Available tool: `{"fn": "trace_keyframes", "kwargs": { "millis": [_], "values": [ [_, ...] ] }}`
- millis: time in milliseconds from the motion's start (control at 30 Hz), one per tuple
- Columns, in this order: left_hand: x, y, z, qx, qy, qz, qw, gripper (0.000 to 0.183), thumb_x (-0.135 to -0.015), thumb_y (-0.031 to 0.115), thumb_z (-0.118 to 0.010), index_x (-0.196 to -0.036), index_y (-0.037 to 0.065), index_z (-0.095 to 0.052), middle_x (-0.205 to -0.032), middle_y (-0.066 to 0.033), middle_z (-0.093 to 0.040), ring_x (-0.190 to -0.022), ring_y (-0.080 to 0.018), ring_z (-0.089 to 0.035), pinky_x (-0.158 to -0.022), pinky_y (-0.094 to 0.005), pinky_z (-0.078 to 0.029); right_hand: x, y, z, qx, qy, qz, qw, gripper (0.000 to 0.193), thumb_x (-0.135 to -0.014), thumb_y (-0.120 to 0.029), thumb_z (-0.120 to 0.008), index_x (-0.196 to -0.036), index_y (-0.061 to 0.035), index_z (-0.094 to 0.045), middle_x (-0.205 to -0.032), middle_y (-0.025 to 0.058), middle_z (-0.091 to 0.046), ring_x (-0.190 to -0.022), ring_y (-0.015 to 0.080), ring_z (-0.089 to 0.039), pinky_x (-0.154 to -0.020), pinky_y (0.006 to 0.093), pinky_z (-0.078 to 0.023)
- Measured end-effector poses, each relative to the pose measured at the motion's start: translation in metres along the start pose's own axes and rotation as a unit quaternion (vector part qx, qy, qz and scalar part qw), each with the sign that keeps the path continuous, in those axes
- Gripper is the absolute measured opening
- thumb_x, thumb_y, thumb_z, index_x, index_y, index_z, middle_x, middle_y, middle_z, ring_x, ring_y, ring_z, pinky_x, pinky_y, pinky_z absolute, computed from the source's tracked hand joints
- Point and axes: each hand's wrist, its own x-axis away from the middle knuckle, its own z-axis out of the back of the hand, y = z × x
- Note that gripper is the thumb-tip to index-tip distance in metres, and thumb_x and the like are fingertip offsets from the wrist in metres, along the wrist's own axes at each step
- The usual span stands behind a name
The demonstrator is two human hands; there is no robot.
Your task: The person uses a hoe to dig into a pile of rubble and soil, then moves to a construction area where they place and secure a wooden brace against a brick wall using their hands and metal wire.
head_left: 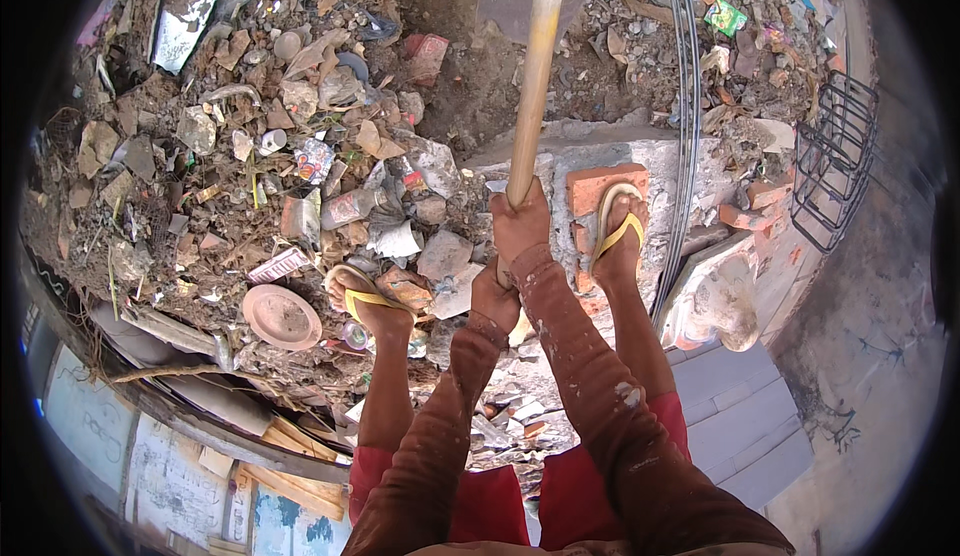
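Observation:
My right hand [522, 224] is wrapped round the wooden handle [535, 96] of a hoe. Just below it, closer to my body, my left hand [494, 301] grips the same handle near its end. The handle rises away from me to the top edge, where a broad flat metal blade [503, 1] shows behind it, partly cut off. Beneath the blade lies dark loose soil [455, 76] with broken bits in it. My right foot, in a yellow-strapped flip-flop [618, 226], stands on red bricks [605, 181]; my left flip-flop [365, 296] rests among rubble.
Rubble and litter [200, 176] cover the left side, with a glass bottle [352, 208] and a round pinkish dish [282, 317]. Black cables [688, 106] run lengthwise right of the handle. A black wire rack [838, 161] and a pale broken slab [715, 291] lie farther right.

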Motion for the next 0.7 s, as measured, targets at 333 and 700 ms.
{"fn": "trace_keyframes", "kwargs": {
  "millis": [333, 700],
  "values": [
    [-0.048, -0.024, 0.016, -0.298, 0.13, -0.057, 0.944, 0.039, -0.076, 0.02, -0.063, -0.11, 0.003, -0.055, -0.101, -0.0181, -0.061, -0.095, -0.0245, -0.058, -0.076, -0.031, -0.046, -0.055, 0.054, -0.046, 0.147, -0.092, -0.051, 0.983, 0.021, -0.073, -0.009, -0.059, -0.09, 0.001, -0.053, -0.069, 0.0148, -0.059, -0.069, 0.0285, -0.062, -0.059, 0.0354, -0.048],
    [-0.06, 0.056, -0.049, -0.082, -0.031, -0.162, 0.983, 0.018, -0.079, -0.001, -0.057, -0.097, 0.002, -0.058, -0.097, -0.005, -0.063, -0.088, -0.0105, -0.057, -0.078, -0.0261, -0.046, -0.064, -0.054, 0.001, -0.01, 0.056, 0.157, 0.986, 0.019, -0.071, -0.006, -0.058, -0.087, 0.0002, -0.049, -0.062, 0.0045, -0.049, -0.056, 0.0131, -0.048, -0.052, 0.0291, -0.043]
  ]
}}
